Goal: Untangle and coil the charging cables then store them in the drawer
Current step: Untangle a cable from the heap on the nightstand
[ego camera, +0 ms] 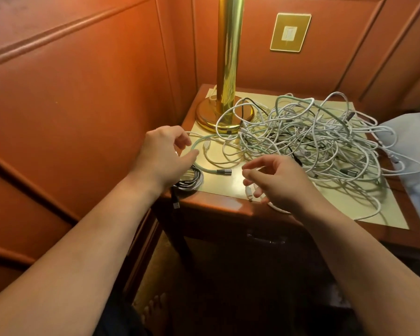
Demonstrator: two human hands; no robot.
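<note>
A big tangle of white, pale green and black charging cables (308, 139) covers the right and middle of the nightstand top (226, 183). A pale green cable (201, 166) with a dark plug curves out of it toward the front left. A small black-and-white coil (190, 181) lies at the front left corner, its plug hanging over the edge. My left hand (163, 154) hovers over that corner with loosely curled fingers, holding nothing. My right hand (274, 180) hovers near the front edge, fingers relaxed, above a white cable end (249, 191). The drawer front (264, 238) below is closed and dark.
A brass lamp base (224, 115) and pole stand at the back left of the nightstand. Padded orange wall panels enclose the left and back. A gold wall plate (290, 32) sits behind. A pale pillow (412, 151) touches the right edge. My bare foot (154, 309) shows below.
</note>
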